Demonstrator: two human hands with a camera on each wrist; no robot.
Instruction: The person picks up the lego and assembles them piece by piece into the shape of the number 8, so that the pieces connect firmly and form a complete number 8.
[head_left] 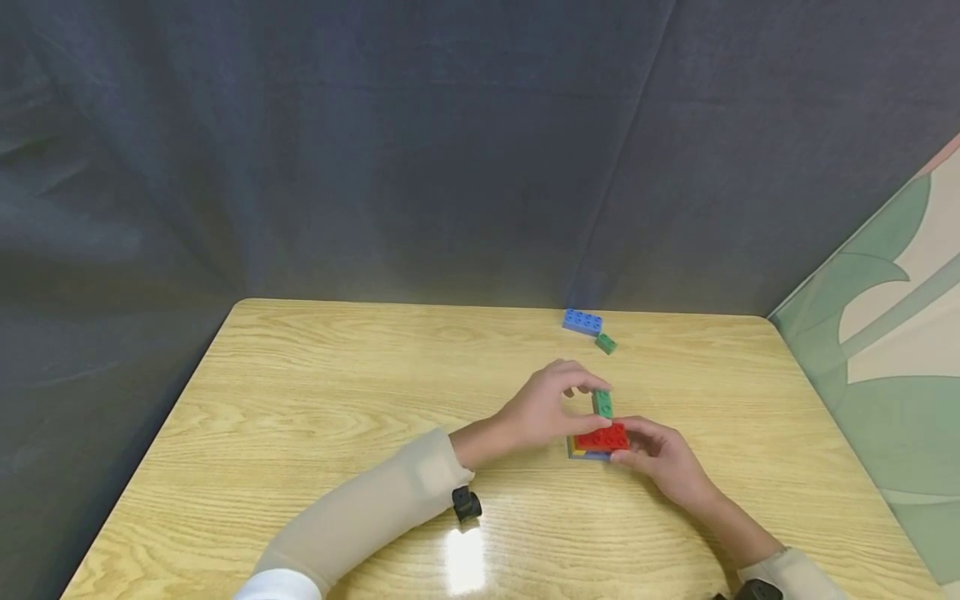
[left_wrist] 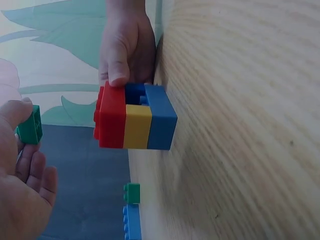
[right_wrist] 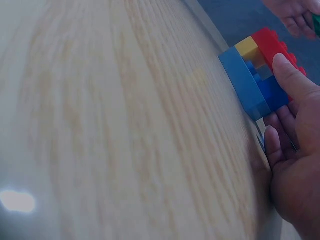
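Observation:
A green toy brick is pinched between the thumb and fingers of my left hand, raised over the stack. Below it sits a stack of toy bricks: a red brick on top, a yellow brick and a dark blue brick in the middle layer with a gap between them, and a blue brick at the bottom on the table. My right hand grips the stack's right end, its thumb against the red brick. In the left wrist view the green brick is apart from the red studs.
Near the table's far edge lie a loose blue brick and a small green brick, close together. The wood-grain table meets a dark curtain behind and a leaf-patterned panel at right.

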